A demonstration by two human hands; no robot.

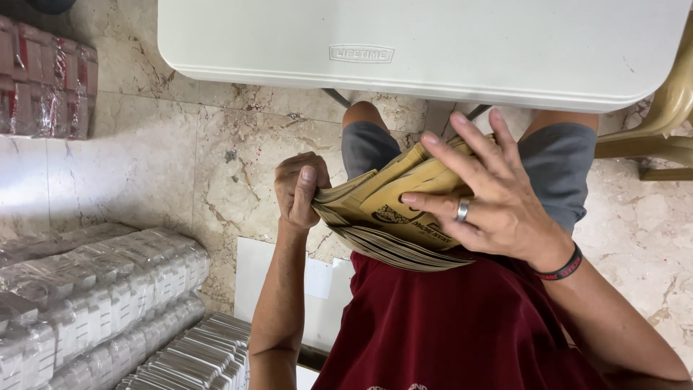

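Fingers [440, 162] of the right hand [491, 202] lie spread on a stack of yellow paper bags [390, 217] held over the lap below the white counter [426, 43], while the left hand [299, 188] pinches its edge, apparently counting them.

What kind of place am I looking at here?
Probably an informal packing or stockroom space: shrink-wrapped bundles of small white boxes stacked on a marble-tile floor, a white plastic folding table, and a thick stack of yellow paper envelopes.
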